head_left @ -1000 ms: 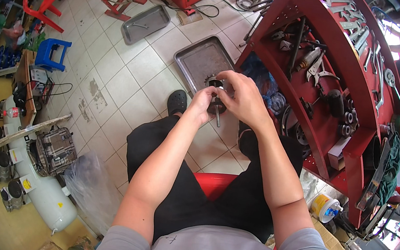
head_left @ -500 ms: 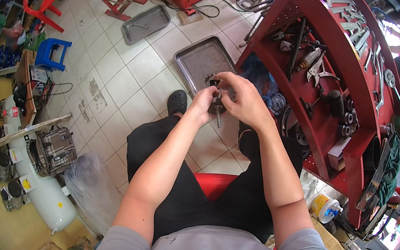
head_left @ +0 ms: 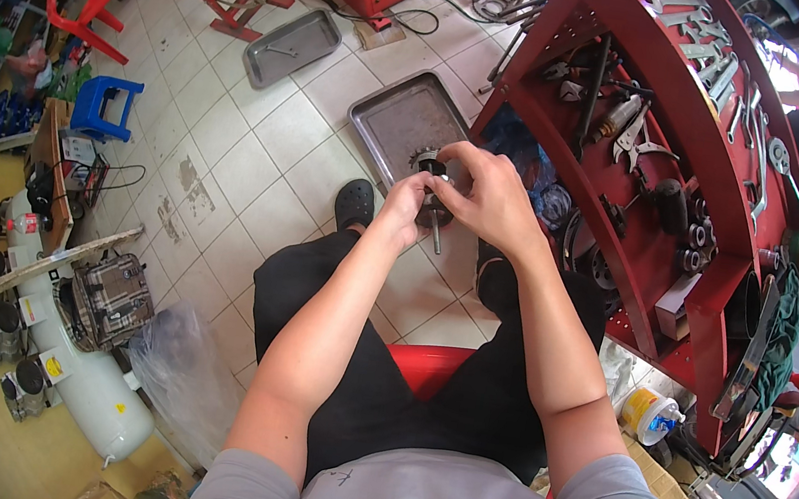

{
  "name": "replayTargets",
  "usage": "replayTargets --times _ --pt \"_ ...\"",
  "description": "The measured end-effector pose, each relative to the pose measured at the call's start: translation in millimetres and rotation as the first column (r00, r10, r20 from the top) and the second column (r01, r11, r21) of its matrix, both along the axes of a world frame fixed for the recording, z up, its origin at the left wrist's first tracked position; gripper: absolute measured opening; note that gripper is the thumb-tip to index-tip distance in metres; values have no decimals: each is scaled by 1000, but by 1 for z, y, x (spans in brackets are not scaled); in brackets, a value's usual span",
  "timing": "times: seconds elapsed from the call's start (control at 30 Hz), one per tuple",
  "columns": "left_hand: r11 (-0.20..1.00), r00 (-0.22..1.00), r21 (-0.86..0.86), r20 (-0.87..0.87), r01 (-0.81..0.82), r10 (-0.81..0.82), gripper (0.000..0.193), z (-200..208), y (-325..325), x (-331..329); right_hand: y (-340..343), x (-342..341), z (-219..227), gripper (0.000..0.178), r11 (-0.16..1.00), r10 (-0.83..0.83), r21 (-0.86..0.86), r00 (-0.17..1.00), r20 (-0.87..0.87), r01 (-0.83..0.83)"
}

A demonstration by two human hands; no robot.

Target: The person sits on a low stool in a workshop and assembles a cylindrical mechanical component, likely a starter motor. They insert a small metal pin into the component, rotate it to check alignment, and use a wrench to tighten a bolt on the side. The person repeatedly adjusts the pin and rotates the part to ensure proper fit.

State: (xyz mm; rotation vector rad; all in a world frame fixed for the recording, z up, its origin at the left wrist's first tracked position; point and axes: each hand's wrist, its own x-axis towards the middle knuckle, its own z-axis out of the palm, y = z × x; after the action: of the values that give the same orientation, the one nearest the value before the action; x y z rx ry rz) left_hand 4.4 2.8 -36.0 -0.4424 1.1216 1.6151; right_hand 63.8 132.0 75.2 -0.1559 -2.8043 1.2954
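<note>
Metal gear part between both hands, near the grey tray
Head view: left hand and right hand clamp fingers on it; likely heavy, stiff, perhaps slippery, with the rod a sure hold

The tiled floor before me bears a large metal tray, a smaller tray and a blue stool; the red tool rack at my right, wrenches and locking pliers.
</note>
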Motion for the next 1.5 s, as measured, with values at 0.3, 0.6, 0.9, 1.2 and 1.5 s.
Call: replayTargets --times 0.3,0.6,0.9,1.2,1.5 --pt "1000 1000 -18 -16 19 -19 26 -3 0 0 1 0 1 31 1000 -6 9 1000 0 6" --pt "999 999 -23 -30 43 -44 27 -3 0 0 1 1 -7 31 998 20 61 998 -62 -16" --pt "999 999 -15 -20 31 -31 27 -4 0 0 2 1 -12 32 997 32 67 991 -132 -23" --pt "999 1000 -34 -16 17 -18 28 0 2 1 2 1 -4 33 999 28 -30 1000 0 -28" --pt "999 999 -26 -23 27 -28 30 -6 1 0 2 1 -12 35 998 48 -37 997 -52 -50"
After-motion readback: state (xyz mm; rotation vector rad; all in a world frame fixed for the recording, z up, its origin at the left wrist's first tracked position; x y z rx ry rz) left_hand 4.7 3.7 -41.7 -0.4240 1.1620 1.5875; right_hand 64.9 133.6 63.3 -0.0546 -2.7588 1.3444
